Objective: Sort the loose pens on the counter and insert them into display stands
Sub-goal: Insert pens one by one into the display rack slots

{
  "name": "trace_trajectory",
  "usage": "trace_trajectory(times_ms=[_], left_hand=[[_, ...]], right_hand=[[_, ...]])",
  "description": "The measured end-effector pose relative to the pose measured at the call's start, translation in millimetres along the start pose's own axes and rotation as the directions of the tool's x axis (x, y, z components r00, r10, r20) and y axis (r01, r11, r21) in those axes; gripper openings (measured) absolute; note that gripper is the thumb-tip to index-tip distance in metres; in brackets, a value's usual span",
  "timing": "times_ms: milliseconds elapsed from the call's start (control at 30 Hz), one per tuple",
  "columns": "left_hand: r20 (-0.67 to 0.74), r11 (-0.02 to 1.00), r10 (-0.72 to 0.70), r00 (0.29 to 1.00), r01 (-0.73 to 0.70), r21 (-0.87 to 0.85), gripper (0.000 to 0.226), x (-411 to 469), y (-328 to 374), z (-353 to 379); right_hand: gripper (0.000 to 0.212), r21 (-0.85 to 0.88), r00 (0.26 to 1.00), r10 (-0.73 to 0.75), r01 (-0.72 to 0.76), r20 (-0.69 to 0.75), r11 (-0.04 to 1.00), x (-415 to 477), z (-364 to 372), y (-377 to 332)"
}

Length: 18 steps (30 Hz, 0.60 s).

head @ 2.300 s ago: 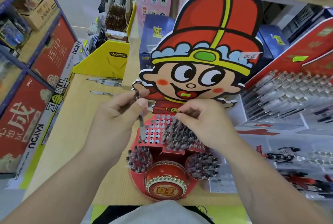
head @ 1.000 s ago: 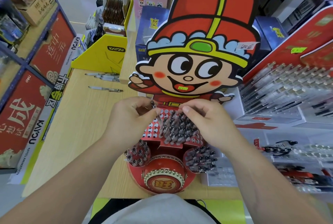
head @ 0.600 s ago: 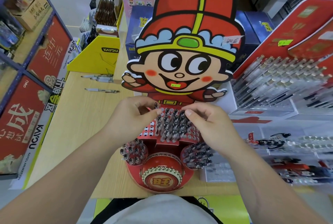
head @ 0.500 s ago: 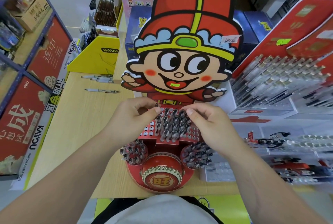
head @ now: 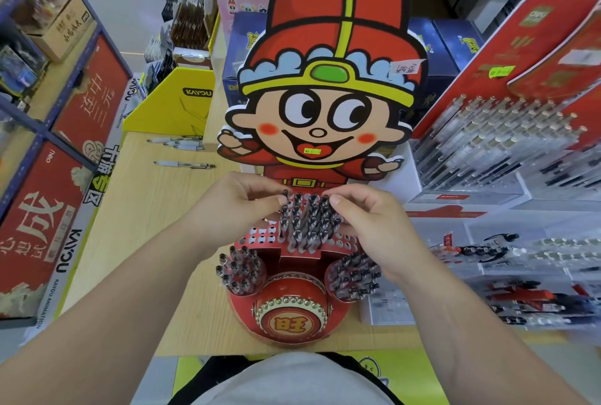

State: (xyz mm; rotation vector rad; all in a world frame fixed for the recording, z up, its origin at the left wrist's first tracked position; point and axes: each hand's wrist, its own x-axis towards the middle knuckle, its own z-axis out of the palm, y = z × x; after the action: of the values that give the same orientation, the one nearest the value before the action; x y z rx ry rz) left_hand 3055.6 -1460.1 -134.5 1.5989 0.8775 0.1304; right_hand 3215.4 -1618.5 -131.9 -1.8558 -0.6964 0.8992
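A red display stand [head: 292,316] with a cartoon figure backboard [head: 325,111] stands on the wooden counter [head: 136,219]. Its holed top panel carries a cluster of dark pens [head: 309,225], and two side cups hold more pens [head: 240,271]. My left hand [head: 234,209] pinches the top of one pen [head: 285,199] at the cluster's left edge. My right hand [head: 370,225] has its thumb and fingers curled on the pens at the cluster's right side. Loose white pens [head: 183,164] lie on the counter at the back left.
A yellow cardboard display [head: 175,102] stands behind the loose pens. Clear tiered racks of pens [head: 507,144] fill the right side. Red boxes on blue shelving [head: 65,131] line the left. Blue and pink boxes stand behind the figure.
My left hand has brought a pen from above the panel's left holes into the cluster's back left corner. My right hand has stayed on the pens. The view has shifted slightly.
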Motion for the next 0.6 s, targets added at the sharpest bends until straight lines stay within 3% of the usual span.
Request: trace_trajectory(times_ms=[233, 600], left_hand=[[-0.073, 1.0, 0.0, 0.997, 0.0, 0.004, 0.019, -4, 7, 10], [-0.158, 0.999, 0.0, 0.987, 0.007, 0.046, 0.022, -11, 3, 22]], right_hand=[[0.014, 0.087, 0.999, 0.032, -0.03, -0.011, 0.996, -2, 2, 0], [0.011, 0.082, 0.999, -0.013, 0.016, -0.047, 0.997, -5, 3, 3]])
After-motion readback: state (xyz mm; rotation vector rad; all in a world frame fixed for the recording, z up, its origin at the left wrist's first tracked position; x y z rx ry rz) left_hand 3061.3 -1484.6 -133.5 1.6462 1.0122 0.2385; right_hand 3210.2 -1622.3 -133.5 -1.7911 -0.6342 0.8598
